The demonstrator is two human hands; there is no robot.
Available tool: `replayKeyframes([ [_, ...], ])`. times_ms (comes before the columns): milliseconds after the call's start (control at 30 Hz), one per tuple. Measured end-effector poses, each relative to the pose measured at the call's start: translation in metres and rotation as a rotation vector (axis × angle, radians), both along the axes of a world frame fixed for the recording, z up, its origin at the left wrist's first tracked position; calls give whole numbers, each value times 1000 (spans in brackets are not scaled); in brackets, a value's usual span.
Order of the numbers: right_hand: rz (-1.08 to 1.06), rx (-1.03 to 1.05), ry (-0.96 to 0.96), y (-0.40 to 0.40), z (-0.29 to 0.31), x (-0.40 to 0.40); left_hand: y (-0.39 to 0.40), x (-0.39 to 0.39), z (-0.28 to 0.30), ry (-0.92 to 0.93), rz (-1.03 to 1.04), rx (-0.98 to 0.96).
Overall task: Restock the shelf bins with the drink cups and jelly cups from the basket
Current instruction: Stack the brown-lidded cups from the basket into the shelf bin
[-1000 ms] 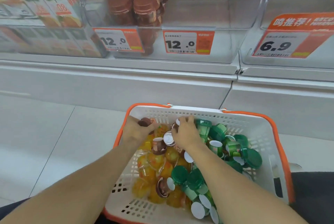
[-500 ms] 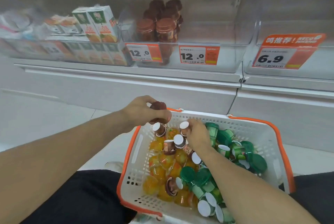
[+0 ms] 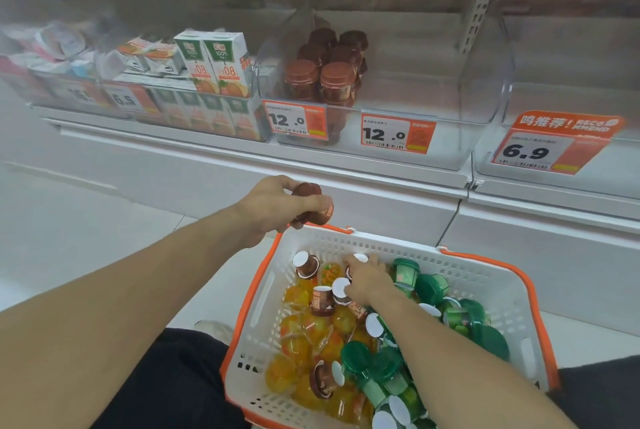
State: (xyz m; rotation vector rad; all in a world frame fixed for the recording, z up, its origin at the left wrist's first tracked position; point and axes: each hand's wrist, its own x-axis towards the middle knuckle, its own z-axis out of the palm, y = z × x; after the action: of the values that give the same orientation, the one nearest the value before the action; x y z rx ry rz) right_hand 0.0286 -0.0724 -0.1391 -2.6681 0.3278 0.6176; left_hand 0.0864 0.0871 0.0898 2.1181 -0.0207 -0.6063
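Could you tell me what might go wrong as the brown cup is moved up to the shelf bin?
The left hand holds the brown drink cup tilted, so the grip could slip. The brown cups in the bin are stacked, and a nudge might topple them. The right hand, reaching among cups in the basket, may knock some over.

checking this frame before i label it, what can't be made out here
- Right hand, head view: its fingertips are buried among the cups in the basket; whether it grips one is unclear.
- Small print on the price tags: too small to read.
- Far-left packs: blurred behind the clear bin front.
- Brown cup in the left hand: fingers cover its label.
- Basket's near corner: cut off by the bottom edge.
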Motion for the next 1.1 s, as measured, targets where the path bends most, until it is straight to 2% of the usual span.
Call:
replayKeyframes([
  [133, -198, 61, -151, 9, -5, 0, -2, 6, 1, -16, -12, 15],
  [233, -243, 231, -273, 9, 6, -6, -5, 10, 4, -23, -30, 19],
  [367, -317, 691, -348, 12, 47, -18, -8, 13, 4, -70, -77, 31],
  [467, -449, 1176, -300, 11, 87, -13, -8, 13, 4, -144, -107, 37],
  [533, -509, 1429, -266, 5, 111, -8, -5, 12, 9, -196, -103, 17],
  [700, -666, 1762, -263, 0, 162, -1, 17, 16, 26, -290, -146, 21],
  [833, -544, 1850, -315, 3, 212, 8, 31, 26, 37, -329, -148, 31],
  [967, -336, 1825, -511, 0, 259, 20, 35, 30, 43, -362, -171, -25],
  [1100, -314, 1763, -589, -1, 307, 44, 36, 29, 48, -382, -184, -101],
])
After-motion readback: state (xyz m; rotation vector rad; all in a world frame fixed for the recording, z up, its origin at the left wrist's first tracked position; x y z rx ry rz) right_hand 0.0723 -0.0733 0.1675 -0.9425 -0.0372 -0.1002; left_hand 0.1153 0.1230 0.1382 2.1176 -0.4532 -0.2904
